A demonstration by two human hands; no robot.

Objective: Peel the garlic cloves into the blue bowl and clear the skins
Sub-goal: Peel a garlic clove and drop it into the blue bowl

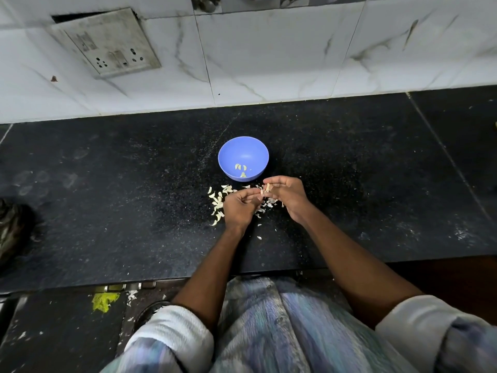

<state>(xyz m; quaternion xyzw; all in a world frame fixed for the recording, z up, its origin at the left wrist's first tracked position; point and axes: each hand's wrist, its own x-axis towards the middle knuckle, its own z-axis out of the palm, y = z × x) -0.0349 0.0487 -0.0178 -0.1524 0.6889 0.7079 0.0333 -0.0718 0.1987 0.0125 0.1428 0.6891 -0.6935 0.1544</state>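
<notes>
Right now my fingertips [265, 181] are pinched together on a single garlic clove [267, 187], held just above the counter at the centre of the frame. My right hand [286, 195] curls round it from the right, thumb and forefinger clamped on the clove itself, while my left hand [238, 205] comes in from the left with its fingers nipped at the clove's lower edge, seemingly on a flap of skin (too small to be sure which part).

I judge the clove light and firm but slick once bare, so it wants a steady hold across its fat middle; the skin is papery, brittle and weightless, best caught at the tip or root end, where it lifts away and tears in strips.

Directly beneath and around my hands lies the scatter of loose skins [218, 204], thickest to the lower left of my left hand, with a few flecks trailing toward the bottom of the frame. Just beyond my fingers, toward the upper middle of the frame, stands the blue bowl [243, 150], near but not touching, with a few peeled cloves [241, 168] lying at its bottom. All of it sits on the black counter [107, 197].
</notes>
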